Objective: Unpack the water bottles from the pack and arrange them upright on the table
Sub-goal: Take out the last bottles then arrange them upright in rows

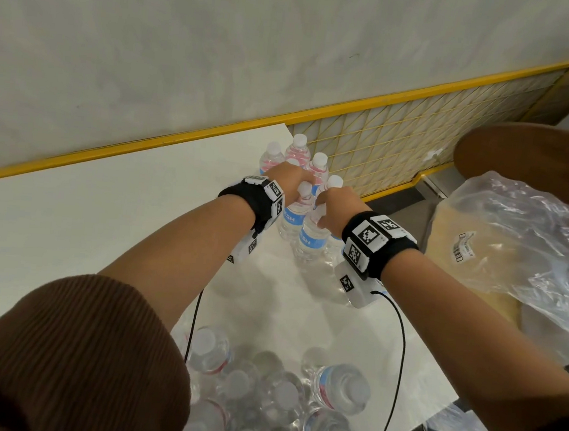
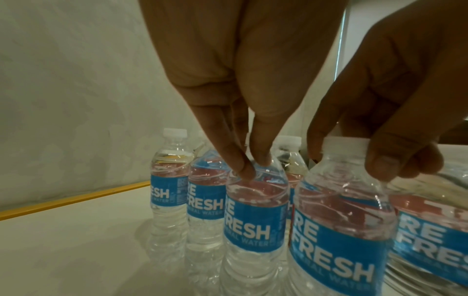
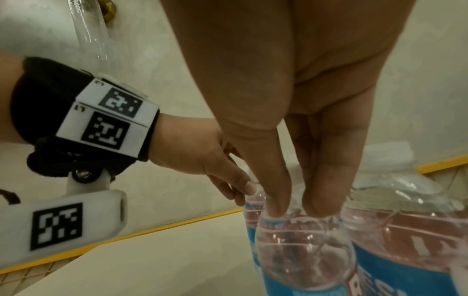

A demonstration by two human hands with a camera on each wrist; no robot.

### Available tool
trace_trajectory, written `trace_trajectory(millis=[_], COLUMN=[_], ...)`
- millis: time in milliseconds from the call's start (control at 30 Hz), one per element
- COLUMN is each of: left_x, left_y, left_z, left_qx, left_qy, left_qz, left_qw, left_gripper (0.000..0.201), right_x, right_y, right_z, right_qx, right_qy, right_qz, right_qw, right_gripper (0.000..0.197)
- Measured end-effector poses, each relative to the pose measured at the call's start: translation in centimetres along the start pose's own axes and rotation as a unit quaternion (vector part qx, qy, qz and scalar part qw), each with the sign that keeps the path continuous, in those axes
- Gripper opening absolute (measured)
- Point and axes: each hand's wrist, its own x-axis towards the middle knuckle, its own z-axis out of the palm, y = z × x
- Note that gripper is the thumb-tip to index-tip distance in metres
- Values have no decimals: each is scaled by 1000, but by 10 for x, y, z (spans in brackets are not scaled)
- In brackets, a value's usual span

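Observation:
Several clear water bottles with blue labels and white caps stand upright in a cluster (image 1: 298,154) at the table's (image 1: 105,206) far right. My left hand (image 1: 301,179) pinches one front bottle (image 1: 291,217) at its neck, fingertips (image 2: 247,172) on the shoulder of this bottle (image 2: 255,210). My right hand (image 1: 325,205) pinches the neighbouring bottle (image 1: 312,240) just under its cap; in the right wrist view my right hand (image 3: 297,210) straddles the neck of that bottle (image 3: 303,250). Both bottles stand on the table. The opened pack (image 1: 260,395) with several bottles lies at the near edge.
A yellow-framed mesh panel (image 1: 421,134) runs behind the table along the wall. To the right are a round brown wooden top (image 1: 539,151) and crumpled clear plastic (image 1: 522,236) over a cardboard sheet. The table's left half is bare white surface.

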Motion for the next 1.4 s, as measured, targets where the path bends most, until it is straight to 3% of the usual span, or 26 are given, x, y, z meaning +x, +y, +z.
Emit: trace_trajectory(millis=[67,267,433,533,633,700,800,833,900,933,1000,1400], left_x=[-2,-7,-4,-3,-1,-1,0,1,2,2,3,3], left_y=[1,-9,-9,-7,-10,-12,-12,-11,-10,-9,-8,-5], left_z=[0,2,12,14,13,14,14,14,15,15,16,16], left_qx=[0,-10,-53,-76,-85,-92,-97,-97,-94,-93,-94,-111], left_qy=[-21,-10,-3,-8,-7,-8,-7,-7,-8,-9,-5,9], left_qz=[15,8,-2,-12,-14,-17,-17,-16,-16,-16,-18,-25], left_qw=[1000,1000,999,997,996,996,995,995,995,995,995,993], left_gripper=[35,44,42,43,44,44,43,43,42,42,41,43], right_x=[-2,-4,-4,0,1,2,3,-1,-2,1,-1,-2], right_y=[4,20,17,11,11,12,12,9,7,9,7,11], right_z=[-1,-11,-5,-1,-1,1,1,-1,-5,-3,-3,0], right_qx=[12,48,99,48,39,35,24,38,58,60,74,120], right_qy=[-7,8,-31,-57,-65,-58,-60,-54,-51,-50,-40,-29], right_qz=[9,54,31,16,32,30,36,32,30,35,30,46], right_qw=[1000,997,994,997,997,997,997,997,997,996,996,991], right_gripper=[38,40,43,37,11,38,45,38,5,24,39,42])
